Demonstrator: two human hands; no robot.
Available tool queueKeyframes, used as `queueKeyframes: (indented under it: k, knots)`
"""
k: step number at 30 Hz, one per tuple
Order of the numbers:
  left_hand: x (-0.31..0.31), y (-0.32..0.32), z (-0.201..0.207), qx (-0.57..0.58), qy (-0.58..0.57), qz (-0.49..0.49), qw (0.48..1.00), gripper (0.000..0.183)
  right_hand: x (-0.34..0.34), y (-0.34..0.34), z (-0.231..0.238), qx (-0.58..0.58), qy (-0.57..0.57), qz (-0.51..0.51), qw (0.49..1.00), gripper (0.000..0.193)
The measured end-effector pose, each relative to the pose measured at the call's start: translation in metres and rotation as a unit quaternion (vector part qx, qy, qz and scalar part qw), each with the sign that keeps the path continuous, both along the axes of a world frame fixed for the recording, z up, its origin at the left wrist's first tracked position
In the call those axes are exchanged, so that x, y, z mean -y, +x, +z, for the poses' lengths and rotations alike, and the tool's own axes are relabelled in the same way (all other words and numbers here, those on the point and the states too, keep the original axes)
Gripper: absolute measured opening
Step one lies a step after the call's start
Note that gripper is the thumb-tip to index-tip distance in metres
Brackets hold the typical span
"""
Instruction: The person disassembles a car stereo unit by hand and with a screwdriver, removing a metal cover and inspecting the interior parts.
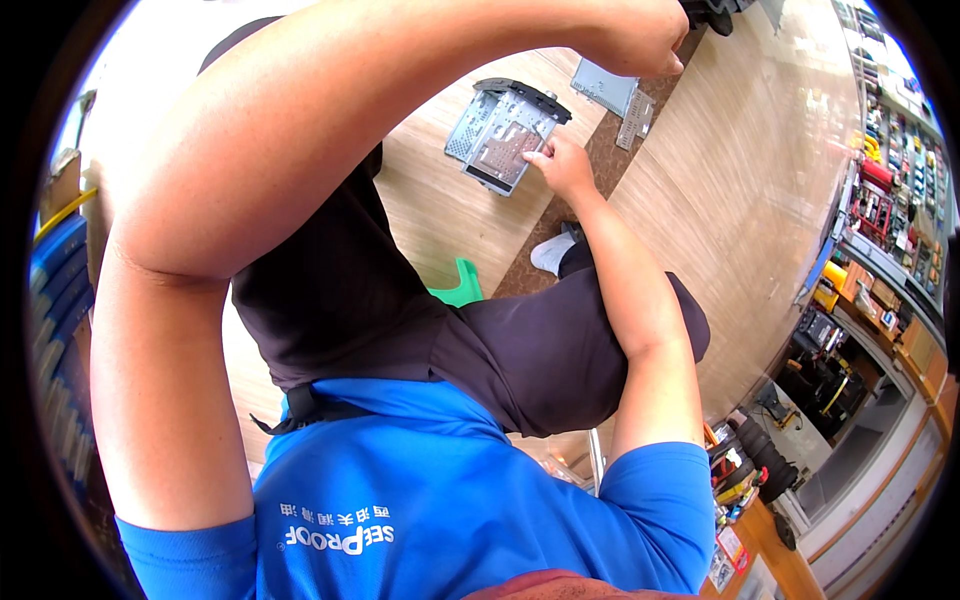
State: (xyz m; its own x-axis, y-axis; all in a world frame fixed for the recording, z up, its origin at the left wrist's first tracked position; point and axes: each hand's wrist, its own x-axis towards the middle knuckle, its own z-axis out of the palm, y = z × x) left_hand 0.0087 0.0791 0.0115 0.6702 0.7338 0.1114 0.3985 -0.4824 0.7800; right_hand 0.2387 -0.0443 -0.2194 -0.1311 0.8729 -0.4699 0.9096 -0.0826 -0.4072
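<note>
A silver metal computer case [510, 135] with a black front piece lies on the floor in front of me, its inside showing. My right hand [564, 166] is closed at its right edge, the thumb pressed against the metal. My left arm reaches across the top of the view. Its hand [640, 40] is curled shut above and to the right of the case, and its fingers are mostly hidden, so what it holds, if anything, does not show. Under that hand lie a grey metal panel [603, 88] and a slotted metal plate [635, 122].
The wood-look floor [720, 190] has a dark brown strip [535, 235] across it. A green plastic piece [462, 285] shows between my legs, near my foot [550, 253]. Crowded shelves [900, 200] stand at the right; blue bins [60, 290] stand at the left.
</note>
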Motion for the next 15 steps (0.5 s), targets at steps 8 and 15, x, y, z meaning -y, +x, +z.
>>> queueKeyframes:
  k: [8,15]
  knots:
    - [0.004,-0.007,-0.001,0.005,0.004,0.015,1.000,0.027,0.004,0.010,-0.003,0.014,0.016,0.000,1.000,0.043]
    - [0.001,-0.002,-0.024,-0.119,0.073,-0.004,0.990,0.027,0.003,0.011,0.033,0.077,0.012,0.094,0.993,0.023]
